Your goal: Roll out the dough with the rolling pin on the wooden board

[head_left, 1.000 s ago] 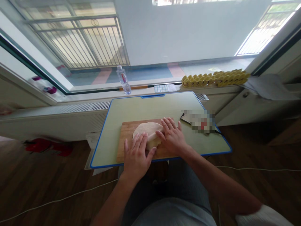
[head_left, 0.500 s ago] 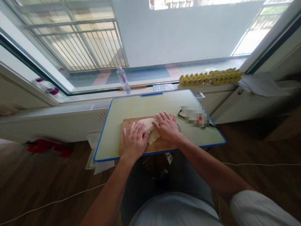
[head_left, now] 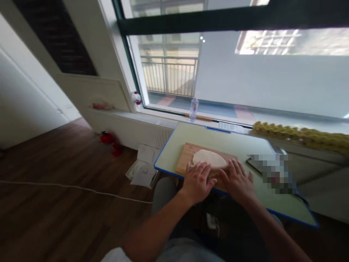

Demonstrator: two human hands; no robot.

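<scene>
A pale, flattened piece of dough [head_left: 209, 158] lies on a wooden cutting board [head_left: 183, 160]. My left hand [head_left: 198, 181] rests at the dough's near left edge, fingers stretched forward and thumb pointing inward. At the near right edge, my right hand [head_left: 239, 179] lies with its fingers extended over the dough and board. Neither hand is wrapped round anything. The palms and fingers cover part of the dough's near side, so its shape there is hidden.
The board sits on a small blue-edged table [head_left: 169, 154]. A pixelated item [head_left: 275, 174] lies at its right. A plastic bottle [head_left: 193, 110] and a yellow wavy object [head_left: 297, 135] stand along the windowsill. Papers [head_left: 144, 171] and a red object [head_left: 107, 138] are on the floor at left.
The view has swung left, so table and hands appear farther right. Both hands have drawn back to the dough's near edge, and more of its flat top shows.
</scene>
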